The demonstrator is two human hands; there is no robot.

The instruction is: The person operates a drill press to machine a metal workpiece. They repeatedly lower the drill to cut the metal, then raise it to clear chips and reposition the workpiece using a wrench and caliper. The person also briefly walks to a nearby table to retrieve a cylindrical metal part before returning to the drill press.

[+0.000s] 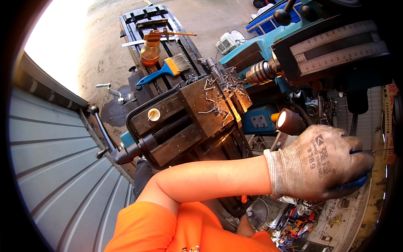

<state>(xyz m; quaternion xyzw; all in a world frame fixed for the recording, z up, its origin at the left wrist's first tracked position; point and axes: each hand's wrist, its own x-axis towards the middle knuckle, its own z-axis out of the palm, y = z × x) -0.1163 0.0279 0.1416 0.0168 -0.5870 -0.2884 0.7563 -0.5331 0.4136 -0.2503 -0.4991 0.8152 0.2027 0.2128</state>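
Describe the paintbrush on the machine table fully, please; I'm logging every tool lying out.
The paintbrush has a blue handle, an orange-yellow band and a broad head of pale grey bristles. It lies flat and slantwise on the dark slotted table, handle toward the vise, bristles away, below the amber oil can. No hand touches it.

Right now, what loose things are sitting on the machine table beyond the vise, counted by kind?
Brush with blue handle: 1
Amber oil can: 1
Flat metal ruler: 1
Total: 3
They lie on the slotted table, past the vise strewn with metal chips. The gloved hand is off to the side, touching none of them.
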